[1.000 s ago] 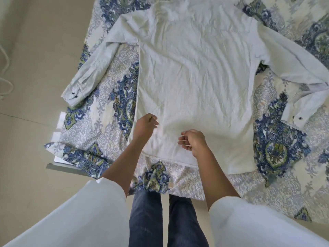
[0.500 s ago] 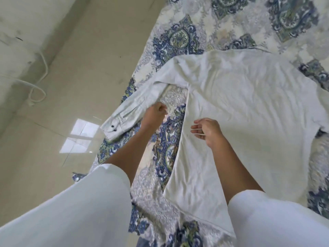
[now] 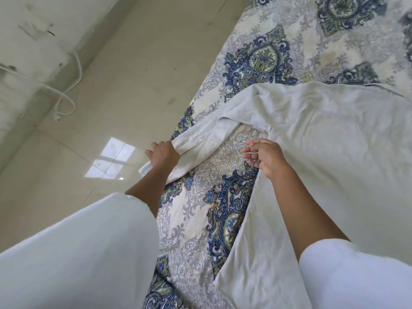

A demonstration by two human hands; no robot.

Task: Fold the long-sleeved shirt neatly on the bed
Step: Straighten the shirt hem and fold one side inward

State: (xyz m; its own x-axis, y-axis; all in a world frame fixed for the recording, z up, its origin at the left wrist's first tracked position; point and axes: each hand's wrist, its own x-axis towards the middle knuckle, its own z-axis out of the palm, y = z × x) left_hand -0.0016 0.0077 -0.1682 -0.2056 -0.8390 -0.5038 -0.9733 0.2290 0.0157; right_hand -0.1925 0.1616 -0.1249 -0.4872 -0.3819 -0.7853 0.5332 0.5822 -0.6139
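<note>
The white long-sleeved shirt lies spread on the bed, its body filling the right of the head view. Its left sleeve runs out toward the bed's left edge. My left hand is closed around the cuff end of that sleeve, lifting it slightly off the cover. My right hand hovers over the shirt's left side edge with fingers loosely curled and apart, holding nothing. The right sleeve is out of view.
The bed carries a blue, grey and cream patterned cover. To the left is a glossy beige tiled floor with a window reflection. A white cable loops along the wall base at the far left.
The view swung left toward the sleeve. My left hand went from the shirt's hem out to the left sleeve and closed on its cuff. My right hand moved up along the shirt's left edge.
</note>
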